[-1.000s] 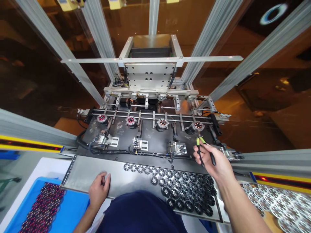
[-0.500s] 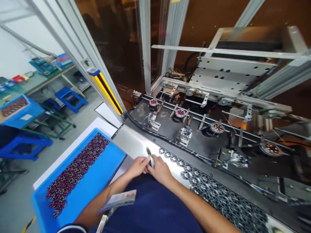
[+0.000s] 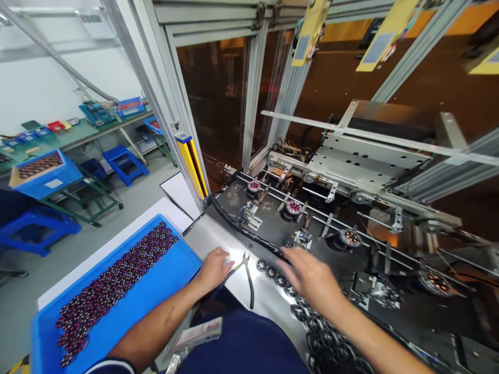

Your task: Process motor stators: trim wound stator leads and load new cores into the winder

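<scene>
Diagonal cutters (image 3: 245, 265) lie on the bare metal strip with jaws pointing away and handles spread. My left hand (image 3: 213, 271) is beside their left handle, thumb and fingers apart, and I see nothing in it. My right hand (image 3: 314, 275) is held out over the machine's front edge, thumb and forefinger apart, slightly blurred, with nothing visible in it. Below it lie several round spoked metal parts (image 3: 280, 280), partly covered by my hand and forearm. Closest ahead of that hand are a small metal fixture (image 3: 299, 239) and a round part with red windings (image 3: 293, 209) on its holder.
A blue tray (image 3: 156, 296) of dark round parts with pink spots stands at left. The machine's black bed (image 3: 268, 213) carries several holders, rods and a cable along its front. A yellow sensor bar (image 3: 193, 166) is on the frame post. Blue stools (image 3: 125, 161) stand behind.
The cutters, held in my hands before, now lie on the metal strip with handles spread. My right hand has moved right and forward over the machine; my left has shifted slightly left. The view has tilted up.
</scene>
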Demonstrator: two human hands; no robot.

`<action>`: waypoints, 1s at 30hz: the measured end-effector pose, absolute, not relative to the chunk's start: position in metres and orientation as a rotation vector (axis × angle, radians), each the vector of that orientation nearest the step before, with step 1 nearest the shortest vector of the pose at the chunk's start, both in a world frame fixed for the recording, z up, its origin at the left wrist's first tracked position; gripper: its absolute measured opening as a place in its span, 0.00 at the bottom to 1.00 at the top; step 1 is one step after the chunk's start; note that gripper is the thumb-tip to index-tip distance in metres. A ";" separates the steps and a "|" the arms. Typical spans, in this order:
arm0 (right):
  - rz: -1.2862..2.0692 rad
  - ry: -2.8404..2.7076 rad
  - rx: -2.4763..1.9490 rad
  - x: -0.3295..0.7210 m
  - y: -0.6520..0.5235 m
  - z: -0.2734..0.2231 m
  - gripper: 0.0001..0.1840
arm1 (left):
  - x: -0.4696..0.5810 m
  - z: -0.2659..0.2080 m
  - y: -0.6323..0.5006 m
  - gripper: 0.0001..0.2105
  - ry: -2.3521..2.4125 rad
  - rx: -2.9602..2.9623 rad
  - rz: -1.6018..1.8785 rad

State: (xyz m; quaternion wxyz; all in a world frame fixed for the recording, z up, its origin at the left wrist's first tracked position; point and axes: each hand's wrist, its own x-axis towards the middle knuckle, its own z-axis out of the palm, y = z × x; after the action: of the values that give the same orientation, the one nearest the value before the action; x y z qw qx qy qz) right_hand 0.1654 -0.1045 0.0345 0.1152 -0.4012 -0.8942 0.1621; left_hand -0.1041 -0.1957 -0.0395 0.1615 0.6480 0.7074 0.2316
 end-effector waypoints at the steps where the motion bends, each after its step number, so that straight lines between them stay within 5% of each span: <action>1: 0.409 -2.607 -1.158 0.178 -0.080 0.044 0.20 | -0.116 -0.026 -0.178 0.08 2.037 1.905 0.675; 9: 0.209 -2.715 -0.967 0.185 0.078 0.040 0.15 | -0.158 0.057 0.024 0.18 1.898 2.393 0.526; 18: 0.304 -2.788 -0.974 0.183 0.100 -0.017 0.14 | -0.144 0.005 0.098 0.16 1.696 2.496 0.143; 30: 0.479 -2.757 -1.041 0.180 0.103 -0.021 0.13 | -0.148 -0.017 0.137 0.17 1.617 2.403 0.062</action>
State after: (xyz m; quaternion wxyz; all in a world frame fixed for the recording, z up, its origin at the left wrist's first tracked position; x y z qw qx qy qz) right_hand 0.1804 0.1026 -0.0209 0.0780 -0.3477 -0.9206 0.1600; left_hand -0.1480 0.1368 -0.0172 0.1217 0.8233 0.5540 0.0212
